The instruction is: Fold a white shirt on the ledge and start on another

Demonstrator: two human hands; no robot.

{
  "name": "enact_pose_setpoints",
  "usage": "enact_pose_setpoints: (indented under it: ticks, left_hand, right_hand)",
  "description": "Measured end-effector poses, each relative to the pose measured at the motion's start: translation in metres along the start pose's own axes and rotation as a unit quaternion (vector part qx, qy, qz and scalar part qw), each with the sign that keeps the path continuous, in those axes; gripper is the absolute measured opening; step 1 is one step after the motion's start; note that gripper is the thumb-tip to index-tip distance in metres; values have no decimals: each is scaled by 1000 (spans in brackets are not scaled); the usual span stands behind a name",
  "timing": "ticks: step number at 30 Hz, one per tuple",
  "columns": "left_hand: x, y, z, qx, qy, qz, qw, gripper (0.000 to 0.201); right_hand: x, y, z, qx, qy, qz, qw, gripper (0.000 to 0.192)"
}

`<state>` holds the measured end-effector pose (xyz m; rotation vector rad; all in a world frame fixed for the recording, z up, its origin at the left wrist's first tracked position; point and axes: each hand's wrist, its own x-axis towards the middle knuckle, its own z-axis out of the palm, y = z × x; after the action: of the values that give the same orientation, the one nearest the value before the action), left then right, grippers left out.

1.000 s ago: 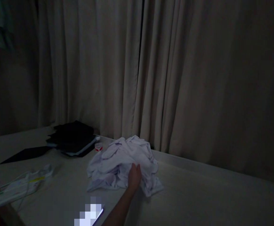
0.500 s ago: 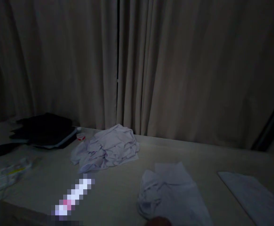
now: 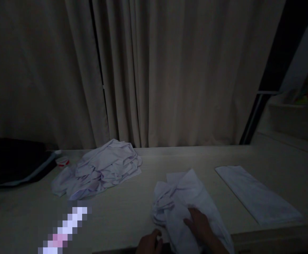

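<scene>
The crumpled white cloth garment (image 3: 185,197) lay at the near edge of the pale worktop (image 3: 132,208), pressed flat under the spread, open right hand (image 3: 200,225), seemingly to keep it from sliding. The left hand (image 3: 150,243) curled loosely at its hem, its grip unclear. A rumpled white pile (image 3: 101,171) and folded white cloth (image 3: 257,197) lay apart.

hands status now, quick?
Left hand: at the white garment's near edge; grip cannot be told.
Right hand: open, flat on the garment.
</scene>
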<state>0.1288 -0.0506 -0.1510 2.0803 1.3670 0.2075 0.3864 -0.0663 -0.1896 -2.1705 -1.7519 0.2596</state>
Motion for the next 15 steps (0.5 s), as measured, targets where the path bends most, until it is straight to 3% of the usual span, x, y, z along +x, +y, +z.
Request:
enact_pose_setpoints:
  ticks: [5, 7, 9, 12, 15]
  left_hand:
    - [11, -17, -34, -96, 76, -70, 990, 51]
    - [19, -19, -38, -100, 84, -73, 989, 65]
    - [26, -17, -34, -42, 84, -50, 994, 69]
    - [31, -10, -23, 68, 90, -30, 993, 50]
    - [31, -11, -19, 80, 117, -41, 989, 29]
  right_hand:
    - [-9, -21, -31, 172, 0, -49, 984, 31]
    - [-14, -31, -52, 249, -19, -68, 966, 27]
    - [-17, -39, -69, 287, -29, -61, 956, 26]
    - [-24, -41, -79, 277, -58, -51, 958, 22]
    - [-39, -36, -68, 240, -124, -66, 960, 30]
